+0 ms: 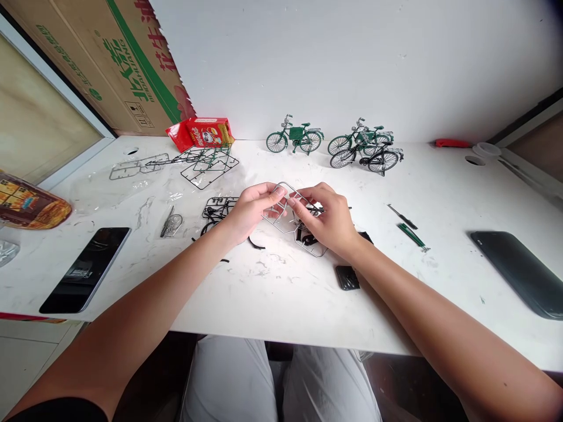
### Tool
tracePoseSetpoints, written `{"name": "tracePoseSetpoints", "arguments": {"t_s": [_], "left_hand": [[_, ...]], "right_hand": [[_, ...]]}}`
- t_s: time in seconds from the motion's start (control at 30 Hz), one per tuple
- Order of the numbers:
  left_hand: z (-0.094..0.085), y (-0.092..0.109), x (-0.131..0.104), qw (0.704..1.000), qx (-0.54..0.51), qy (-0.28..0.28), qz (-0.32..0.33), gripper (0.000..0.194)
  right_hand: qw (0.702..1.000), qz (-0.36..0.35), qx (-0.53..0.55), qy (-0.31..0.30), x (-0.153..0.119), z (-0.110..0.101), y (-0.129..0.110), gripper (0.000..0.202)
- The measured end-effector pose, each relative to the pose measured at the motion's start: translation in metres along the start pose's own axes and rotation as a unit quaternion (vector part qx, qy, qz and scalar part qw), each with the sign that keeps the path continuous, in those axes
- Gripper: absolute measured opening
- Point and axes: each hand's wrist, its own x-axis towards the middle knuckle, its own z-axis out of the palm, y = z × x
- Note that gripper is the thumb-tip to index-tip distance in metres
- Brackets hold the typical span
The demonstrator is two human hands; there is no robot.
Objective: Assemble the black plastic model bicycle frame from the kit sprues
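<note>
Above the middle of the white table, my left hand (255, 208) and my right hand (328, 217) both grip a silver-grey plastic sprue frame (285, 230). My left thumb and fingers pinch its upper left part. The right thumb and fingers are closed on its upper right side, and the frame's lower end hangs below that hand. Beneath and behind my hands lie black sprue parts (219, 206), partly hidden. A curved black strip (256, 244) rests just in front of my left hand. Near my right forearm sits a small black packet (347, 278).
Assembled model bicycles, one with a green bag (296, 133) and one black (367, 158), stand at the back. Empty sprues (210, 167) lie left of them, by a red box (211, 132). A phone (85, 269), screwdriver (402, 217), green parts (411, 235) and black case (519, 272) flank my arms.
</note>
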Motion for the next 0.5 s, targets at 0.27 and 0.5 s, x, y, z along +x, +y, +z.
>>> {"name": "tracePoseSetpoints", "arguments": {"t_s": [0.27, 0.5], "left_hand": [[0.0007, -0.0027, 0.0006, 1.000, 0.011, 0.001, 0.001, 0.037], [0.0022, -0.0018, -0.0005, 1.000, 0.013, -0.003, -0.001, 0.037]], "right_hand": [[1.000, 0.002, 0.006, -0.009, -0.0006, 0.0021, 0.0026, 0.023], [1.000, 0.005, 0.015, -0.023, -0.0009, 0.0021, 0.0011, 0.020]]}}
